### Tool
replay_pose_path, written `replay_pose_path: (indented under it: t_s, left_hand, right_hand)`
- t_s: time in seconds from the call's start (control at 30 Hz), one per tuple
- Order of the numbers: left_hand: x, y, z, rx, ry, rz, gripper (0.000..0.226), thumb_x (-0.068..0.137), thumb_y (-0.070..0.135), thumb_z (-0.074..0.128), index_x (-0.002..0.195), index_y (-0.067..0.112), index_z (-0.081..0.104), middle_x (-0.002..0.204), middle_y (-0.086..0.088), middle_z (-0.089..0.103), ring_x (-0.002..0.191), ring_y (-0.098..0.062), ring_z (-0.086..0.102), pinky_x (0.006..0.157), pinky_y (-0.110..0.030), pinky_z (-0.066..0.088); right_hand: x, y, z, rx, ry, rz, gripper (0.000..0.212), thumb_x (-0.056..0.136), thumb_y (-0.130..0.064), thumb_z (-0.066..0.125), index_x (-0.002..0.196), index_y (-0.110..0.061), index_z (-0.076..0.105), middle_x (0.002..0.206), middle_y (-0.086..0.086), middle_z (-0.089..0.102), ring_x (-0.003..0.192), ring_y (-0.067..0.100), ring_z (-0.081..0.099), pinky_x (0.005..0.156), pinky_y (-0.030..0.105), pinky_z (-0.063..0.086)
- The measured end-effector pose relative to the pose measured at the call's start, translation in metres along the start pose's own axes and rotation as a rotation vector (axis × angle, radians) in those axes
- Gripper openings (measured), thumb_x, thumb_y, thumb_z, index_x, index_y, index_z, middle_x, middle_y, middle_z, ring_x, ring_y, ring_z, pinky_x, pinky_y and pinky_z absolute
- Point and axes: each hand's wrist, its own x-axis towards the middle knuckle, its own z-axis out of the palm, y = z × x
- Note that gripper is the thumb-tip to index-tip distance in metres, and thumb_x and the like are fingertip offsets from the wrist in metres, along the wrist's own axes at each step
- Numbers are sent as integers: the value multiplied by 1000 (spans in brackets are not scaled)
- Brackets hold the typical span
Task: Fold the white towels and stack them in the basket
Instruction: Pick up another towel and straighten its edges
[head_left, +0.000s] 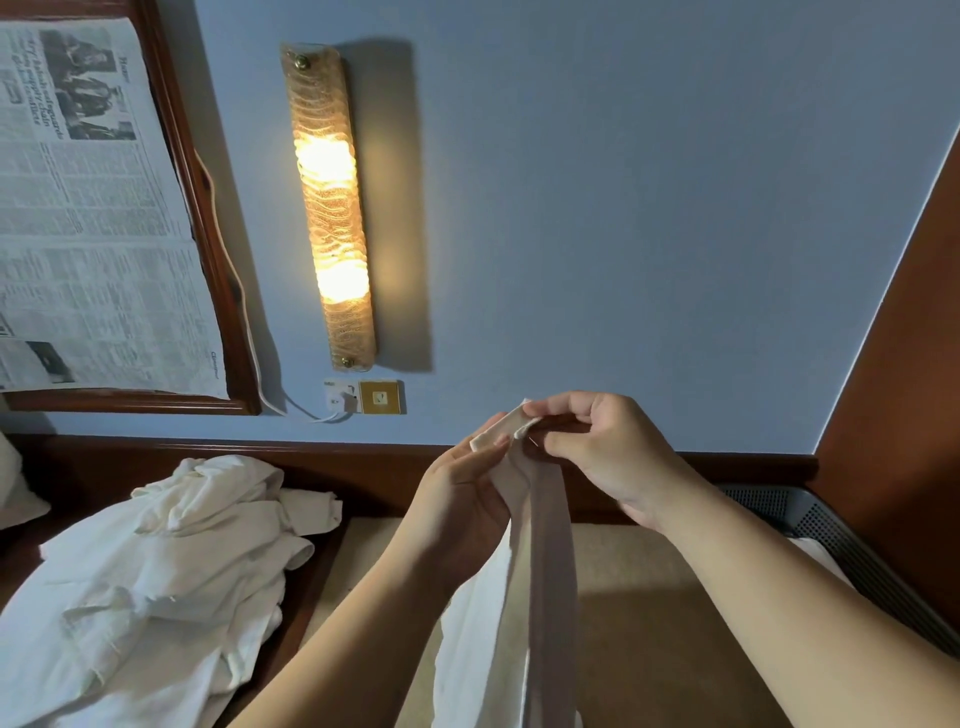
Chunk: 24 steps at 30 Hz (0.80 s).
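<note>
One white towel (524, 597) hangs from both my hands, raised in front of the blue wall (623, 208). My left hand (462, 499) pinches its upper corner; my right hand (597, 447) pinches the same top edge just beside it. I see a dark mesh basket (831, 530) at the right edge, with something white inside. Unfolded towels (156, 571) are heaped at left, under the lit wall lamp (330, 208).
</note>
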Motion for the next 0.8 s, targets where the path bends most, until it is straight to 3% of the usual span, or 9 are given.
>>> replay_pose_path:
  t_s: [0.07, 0.13, 0.2, 0.33, 0.43, 0.5, 0.6, 0.7, 0.8]
  left_hand:
    - [0, -5, 0, -49, 25, 23, 44, 111, 16, 43, 145, -12, 47, 152, -39, 40, 142, -43, 43, 127, -53, 24]
    - [0, -10, 3, -81, 95, 22, 45, 111, 20, 46, 141, -12, 53, 146, -36, 50, 142, -43, 46, 124, -50, 33]
    - [1, -12, 4, -82, 146, 31, 44, 109, 22, 52, 136, -11, 58, 139, -32, 58, 131, -42, 57, 115, -48, 45]
    - [4, 0, 7, 14, 186, 32, 34, 100, 23, 66, 118, -5, 72, 119, -26, 69, 105, -31, 70, 97, -41, 57]
    - [8, 17, 12, 161, 160, -8, 38, 98, 26, 68, 120, -5, 72, 116, -26, 72, 98, -30, 71, 88, -39, 61]
    - [11, 27, 17, 266, 137, -35, 38, 99, 28, 68, 121, -2, 73, 116, -24, 73, 96, -28, 73, 83, -38, 62]
    - [15, 36, 23, 378, 110, -80, 36, 99, 33, 67, 120, 4, 75, 117, -19, 75, 106, -27, 73, 88, -36, 60]
    - [19, 38, 23, 443, 89, -77, 37, 102, 34, 64, 123, 5, 74, 119, -18, 75, 116, -29, 71, 100, -40, 56]
    - [18, 34, 14, 598, 130, -16, 32, 103, 37, 65, 114, 9, 77, 111, -17, 77, 109, -36, 72, 98, -48, 57]
  right_hand:
    - [2, 0, -5, -142, 6, -67, 15, 88, -12, 83, 100, -20, 81, 98, -10, 80, 96, 7, 75, 87, 20, 58]
    - [4, -1, -8, -250, -4, -125, 9, 87, -20, 84, 95, -21, 81, 89, -9, 79, 85, 8, 76, 83, 24, 61]
    - [5, 0, -9, -374, -19, -204, 5, 89, -23, 83, 92, -24, 80, 86, -10, 75, 81, 9, 73, 80, 28, 60]
    - [7, 2, -9, -539, 11, -376, 5, 88, -25, 82, 90, -28, 78, 97, -7, 57, 89, 6, 60, 76, 14, 48]
    - [10, 6, -13, -509, 1, -408, 7, 90, -23, 81, 91, -28, 75, 111, -12, 59, 110, 0, 59, 92, 10, 44]
    - [10, 8, -12, -409, -32, -370, 6, 93, -21, 78, 92, -22, 72, 110, -12, 69, 111, 1, 65, 98, 14, 48]
    - [10, 12, -10, -316, 45, -326, 12, 94, -24, 77, 89, -16, 69, 92, -10, 75, 94, 1, 71, 81, 11, 49]
    - [11, 17, -6, -238, 112, -294, 16, 93, -27, 78, 86, -18, 69, 86, -10, 75, 84, 5, 71, 75, 18, 52]
    - [12, 17, -6, -201, 186, -266, 10, 94, -25, 78, 88, -19, 71, 85, -8, 74, 82, 5, 70, 71, 16, 52]
